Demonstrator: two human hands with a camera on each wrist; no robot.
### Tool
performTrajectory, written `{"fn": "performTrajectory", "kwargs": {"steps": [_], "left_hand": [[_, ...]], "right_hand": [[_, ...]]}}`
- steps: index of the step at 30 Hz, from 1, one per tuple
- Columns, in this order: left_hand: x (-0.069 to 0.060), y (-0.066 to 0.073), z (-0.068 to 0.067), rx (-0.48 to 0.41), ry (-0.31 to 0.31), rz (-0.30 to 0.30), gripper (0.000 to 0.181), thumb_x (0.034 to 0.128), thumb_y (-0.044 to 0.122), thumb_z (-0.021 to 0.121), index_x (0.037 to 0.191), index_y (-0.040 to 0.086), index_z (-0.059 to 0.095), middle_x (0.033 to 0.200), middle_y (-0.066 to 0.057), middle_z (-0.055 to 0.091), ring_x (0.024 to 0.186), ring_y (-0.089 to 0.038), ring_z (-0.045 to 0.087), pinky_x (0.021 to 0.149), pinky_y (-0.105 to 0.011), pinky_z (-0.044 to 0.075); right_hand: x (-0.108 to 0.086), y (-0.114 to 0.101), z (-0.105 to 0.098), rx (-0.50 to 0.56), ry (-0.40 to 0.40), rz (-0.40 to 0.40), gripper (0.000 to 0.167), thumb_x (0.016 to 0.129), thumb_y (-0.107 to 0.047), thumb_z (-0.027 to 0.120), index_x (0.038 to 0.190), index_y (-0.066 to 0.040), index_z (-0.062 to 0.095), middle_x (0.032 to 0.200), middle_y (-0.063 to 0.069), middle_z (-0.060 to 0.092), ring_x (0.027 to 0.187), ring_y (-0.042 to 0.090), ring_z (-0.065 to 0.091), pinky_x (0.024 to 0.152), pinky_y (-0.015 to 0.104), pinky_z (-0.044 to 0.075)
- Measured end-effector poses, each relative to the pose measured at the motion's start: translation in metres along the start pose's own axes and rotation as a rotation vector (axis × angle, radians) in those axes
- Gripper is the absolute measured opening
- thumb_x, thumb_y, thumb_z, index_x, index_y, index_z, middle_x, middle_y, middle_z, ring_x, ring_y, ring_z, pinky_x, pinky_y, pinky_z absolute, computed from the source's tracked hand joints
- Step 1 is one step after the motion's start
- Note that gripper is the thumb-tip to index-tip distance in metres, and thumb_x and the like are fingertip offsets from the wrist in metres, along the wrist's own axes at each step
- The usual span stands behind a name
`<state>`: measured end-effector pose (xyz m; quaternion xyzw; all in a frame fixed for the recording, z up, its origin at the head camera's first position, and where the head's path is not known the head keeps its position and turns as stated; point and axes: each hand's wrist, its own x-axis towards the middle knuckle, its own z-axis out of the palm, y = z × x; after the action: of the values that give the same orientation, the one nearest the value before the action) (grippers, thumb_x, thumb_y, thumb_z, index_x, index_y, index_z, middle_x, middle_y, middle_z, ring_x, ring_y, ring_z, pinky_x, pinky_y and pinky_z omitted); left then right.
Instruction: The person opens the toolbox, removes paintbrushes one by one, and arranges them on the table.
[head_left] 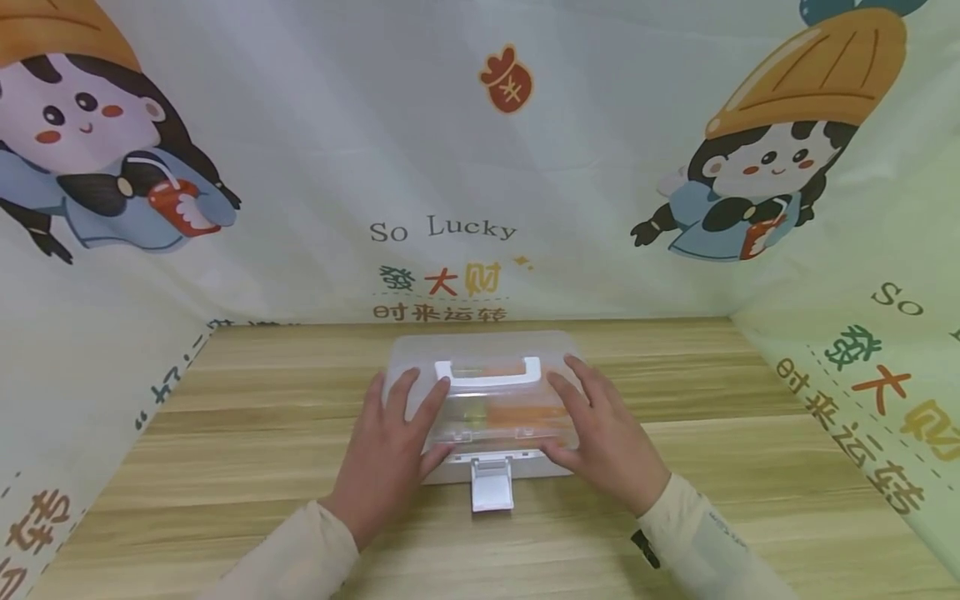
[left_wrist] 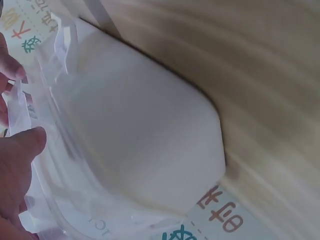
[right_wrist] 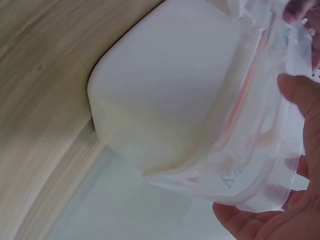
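Observation:
A plastic storage box (head_left: 487, 408) with a translucent lid and a white lower body (left_wrist: 145, 110) stands on the table. Its white handle (head_left: 487, 380) lies on the lid, and the front latch (head_left: 492, 485) is flipped outward. Something orange (head_left: 525, 414) and something yellow-green (head_left: 475, 410) show blurrily through the lid. My left hand (head_left: 393, 446) rests on the lid's left part, fingers spread, thumb near the front edge. On the right part my right hand (head_left: 607, 429) touches the lid the same way; in the right wrist view its fingertips (right_wrist: 232, 215) lie at the lid's side.
The box stands on a wood-grain table (head_left: 247, 442). A pale printed cloth (head_left: 315, 150) with cartoon figures and lettering hangs behind it and along both sides. A small black thing (head_left: 645, 549) shows beside the right sleeve.

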<state>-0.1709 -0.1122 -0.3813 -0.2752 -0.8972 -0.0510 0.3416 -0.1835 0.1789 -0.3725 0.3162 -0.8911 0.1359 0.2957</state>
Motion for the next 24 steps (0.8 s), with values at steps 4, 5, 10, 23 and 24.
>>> {"fn": "performTrajectory", "kwargs": {"steps": [4,5,10,23,24], "left_hand": [[0.007,-0.005,-0.003,0.005,-0.004,0.029,0.074,0.0826,0.044,0.079,0.141,0.009,0.051,0.128,-0.029,0.052,0.122,-0.044,0.049,0.111,-0.06,0.027],[0.008,-0.006,-0.004,0.004,-0.005,0.032,0.073,0.0832,0.045,0.078,0.141,0.009,0.051,0.128,-0.028,0.052,0.122,-0.044,0.05,0.111,-0.06,0.027],[0.014,-0.01,-0.009,0.005,-0.014,0.014,0.072,0.0852,0.045,0.076,0.143,0.011,0.049,0.131,-0.027,0.051,0.122,-0.047,0.049,0.11,-0.058,0.03],[0.017,-0.014,-0.006,0.013,0.093,0.064,0.063,0.0899,0.042,0.068,0.137,0.003,0.052,0.132,-0.029,0.049,0.129,-0.05,0.043,0.113,-0.054,0.027],[0.017,-0.014,-0.005,0.023,0.098,0.067,0.062,0.0918,0.044,0.064,0.137,0.003,0.052,0.133,-0.03,0.048,0.13,-0.051,0.041,0.113,-0.054,0.028]], "right_hand": [[0.003,0.001,0.001,-0.085,0.015,-0.013,0.083,0.074,-0.035,0.088,0.139,-0.003,0.047,0.142,0.028,0.042,0.123,0.053,0.047,0.092,0.055,0.049],[0.004,0.0,0.001,-0.098,0.022,-0.022,0.082,0.074,-0.034,0.088,0.138,-0.003,0.048,0.142,0.029,0.042,0.125,0.053,0.046,0.093,0.055,0.049],[0.013,-0.001,0.002,-0.163,0.068,-0.091,0.077,0.073,-0.027,0.089,0.135,-0.001,0.05,0.138,0.028,0.045,0.13,0.048,0.043,0.104,0.052,0.041],[0.022,-0.001,0.0,-0.272,0.181,-0.156,0.054,0.073,-0.018,0.087,0.117,-0.003,0.059,0.116,0.021,0.059,0.115,0.04,0.055,0.095,0.051,0.048],[0.023,-0.001,-0.001,-0.271,0.185,-0.162,0.054,0.073,-0.017,0.087,0.117,-0.003,0.06,0.116,0.02,0.06,0.114,0.04,0.055,0.095,0.05,0.048]]}}
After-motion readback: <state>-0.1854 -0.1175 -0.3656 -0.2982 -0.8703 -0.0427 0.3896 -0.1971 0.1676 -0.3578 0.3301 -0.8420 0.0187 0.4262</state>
